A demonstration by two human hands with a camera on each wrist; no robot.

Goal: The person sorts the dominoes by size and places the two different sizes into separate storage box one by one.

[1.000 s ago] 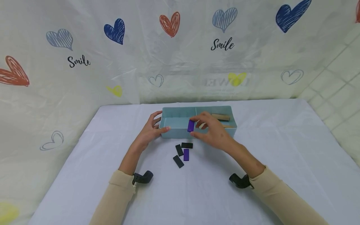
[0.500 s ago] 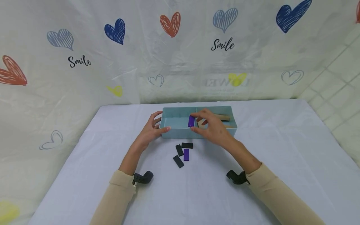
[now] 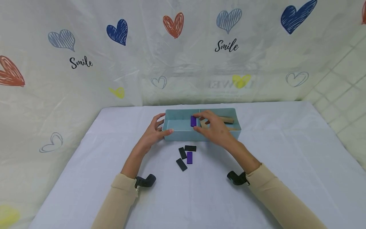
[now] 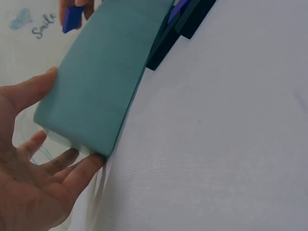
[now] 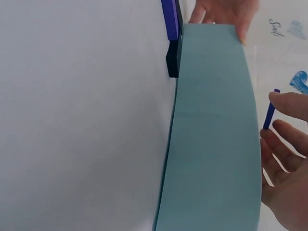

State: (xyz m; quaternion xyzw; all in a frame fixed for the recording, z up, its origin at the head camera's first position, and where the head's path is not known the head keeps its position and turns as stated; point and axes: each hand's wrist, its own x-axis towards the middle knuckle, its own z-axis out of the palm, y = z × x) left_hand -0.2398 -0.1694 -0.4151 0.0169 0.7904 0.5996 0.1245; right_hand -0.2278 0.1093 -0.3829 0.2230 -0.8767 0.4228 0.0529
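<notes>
My right hand (image 3: 215,129) pinches a small purple rectangular block (image 3: 193,121) between thumb and fingertips. It holds the block upright over the light-blue box (image 3: 183,136), near the divider. Thin beige wooden-looking pieces (image 3: 226,120) lie in the right compartment, partly hidden by that hand. At the box's left end, my left hand (image 3: 151,133) grips it, with the thumb at the front rim and fingers round the end wall. The left wrist view shows this thumb (image 4: 36,89) against the box wall. A second purple block (image 3: 189,157) lies on the table in front of the box.
Three black blocks (image 3: 181,164) lie close about the purple one on the white-clothed table (image 3: 206,197). Behind the table hangs a pale sheet (image 3: 194,57) printed with hearts and "Smile". The left compartment's floor (image 3: 178,124) is in view.
My right hand has raised the purple block from in front of the box's front wall to above the box, moving slightly away from me. The left hand and the table blocks stay put.
</notes>
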